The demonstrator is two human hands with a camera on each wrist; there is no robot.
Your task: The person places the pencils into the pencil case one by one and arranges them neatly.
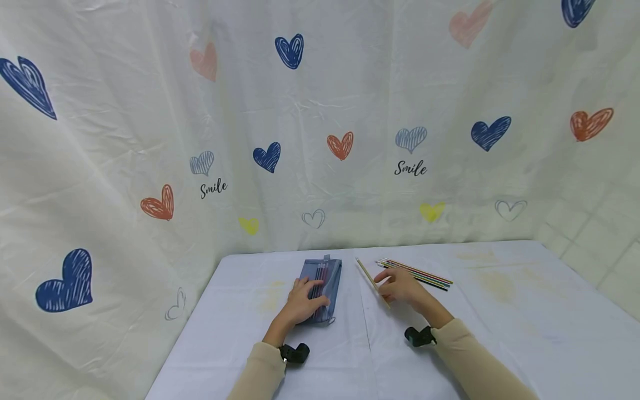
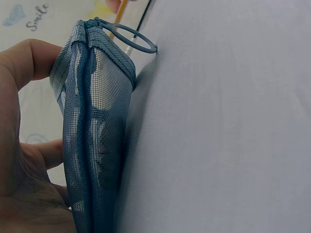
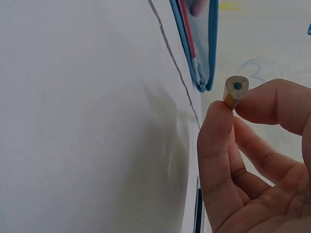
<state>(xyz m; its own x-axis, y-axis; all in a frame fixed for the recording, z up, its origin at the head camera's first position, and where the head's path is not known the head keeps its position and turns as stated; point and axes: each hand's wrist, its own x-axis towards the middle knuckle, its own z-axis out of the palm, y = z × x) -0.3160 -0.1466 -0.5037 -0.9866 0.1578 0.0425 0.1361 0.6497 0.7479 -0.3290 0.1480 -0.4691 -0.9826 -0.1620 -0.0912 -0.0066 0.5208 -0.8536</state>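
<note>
Over a blue mesh zip pouch (image 1: 334, 280), my left hand (image 1: 301, 303) rests with spread fingers, thumb and fingertips touching its top. Several pencils show through the pouch's mesh. The left wrist view looks along the zipped edge of the pouch (image 2: 109, 97), where a cord loop (image 2: 141, 41) sticks out. To the right, my right hand (image 1: 400, 286) pinches a yellow pencil (image 1: 366, 272) between thumb and forefinger, tilted above the table. Its blunt end, with a dark core, faces the camera in the right wrist view, where the hand (image 3: 262, 160) holds the pencil (image 3: 236, 90).
Several coloured pencils (image 1: 425, 276) lie in a loose bundle behind and right of my right hand. A white cloth (image 1: 350, 355) with faint yellowish stains covers the table. Behind it hangs a white curtain (image 1: 360, 83) printed with hearts.
</note>
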